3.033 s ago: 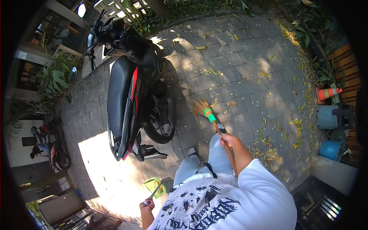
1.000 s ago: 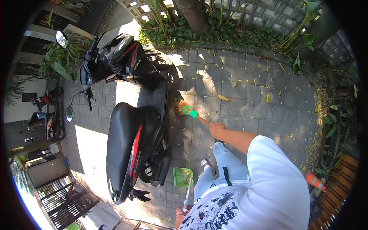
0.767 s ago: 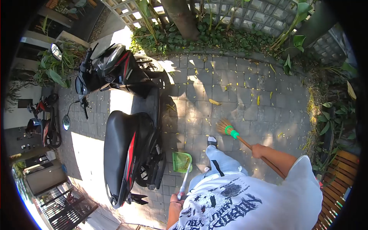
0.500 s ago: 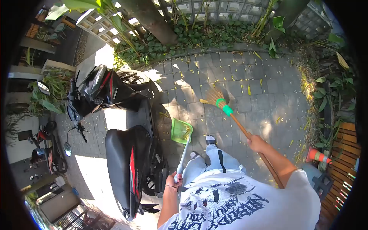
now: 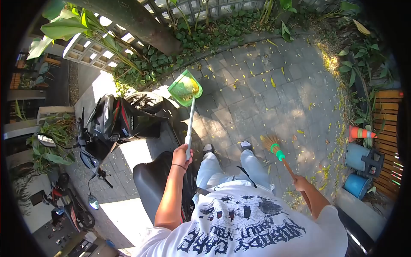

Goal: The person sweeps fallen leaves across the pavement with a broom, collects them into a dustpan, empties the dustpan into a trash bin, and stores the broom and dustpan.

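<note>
The left hand [image 5: 183,155] clasps a grey-poled green plastic dustpan [image 5: 177,89] toward the grey block paving's [image 5: 246,103] planted edge; the right hand [image 5: 303,183] grips a green-banded straw broom [image 5: 281,156].

Ahead of the left hand's [image 5: 182,155] grip, we find a smooth, translucent plastic dustpan [image 5: 184,87]. Ahead of the right hand's [image 5: 301,183] grip, we identify rough, straw-like bristles [image 5: 270,142] and a smooth plastic collar [image 5: 279,154]; within it, a wood-like stick [image 5: 289,168]. Behind the left grip, we note a smooth scooter seat [image 5: 150,182]; between the grips, rough matt paving [image 5: 229,167].
</note>
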### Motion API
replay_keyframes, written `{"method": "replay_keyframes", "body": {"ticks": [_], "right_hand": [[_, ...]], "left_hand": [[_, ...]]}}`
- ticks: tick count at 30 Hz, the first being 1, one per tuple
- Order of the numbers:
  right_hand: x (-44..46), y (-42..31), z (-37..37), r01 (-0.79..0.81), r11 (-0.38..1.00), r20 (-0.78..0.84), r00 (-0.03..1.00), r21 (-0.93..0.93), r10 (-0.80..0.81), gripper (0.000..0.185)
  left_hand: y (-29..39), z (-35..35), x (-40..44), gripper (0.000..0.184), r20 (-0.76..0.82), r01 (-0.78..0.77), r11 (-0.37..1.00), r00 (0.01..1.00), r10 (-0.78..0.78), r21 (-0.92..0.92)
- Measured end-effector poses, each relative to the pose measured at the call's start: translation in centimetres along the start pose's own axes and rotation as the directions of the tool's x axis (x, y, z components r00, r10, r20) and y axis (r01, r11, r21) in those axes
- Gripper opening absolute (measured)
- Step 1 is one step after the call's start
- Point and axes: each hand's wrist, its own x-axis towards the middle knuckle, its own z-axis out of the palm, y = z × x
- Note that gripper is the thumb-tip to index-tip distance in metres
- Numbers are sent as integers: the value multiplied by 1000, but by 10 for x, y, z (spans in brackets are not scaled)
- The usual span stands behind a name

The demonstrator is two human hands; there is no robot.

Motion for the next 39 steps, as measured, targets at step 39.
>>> {"method": "replay_keyframes", "body": {"ticks": [39], "right_hand": [[83, -390, 162, 29, 539, 126, 961, 842, -248, 35]], "left_hand": [[107, -41, 37, 19, 143, 63, 972, 985, -97, 228]]}}
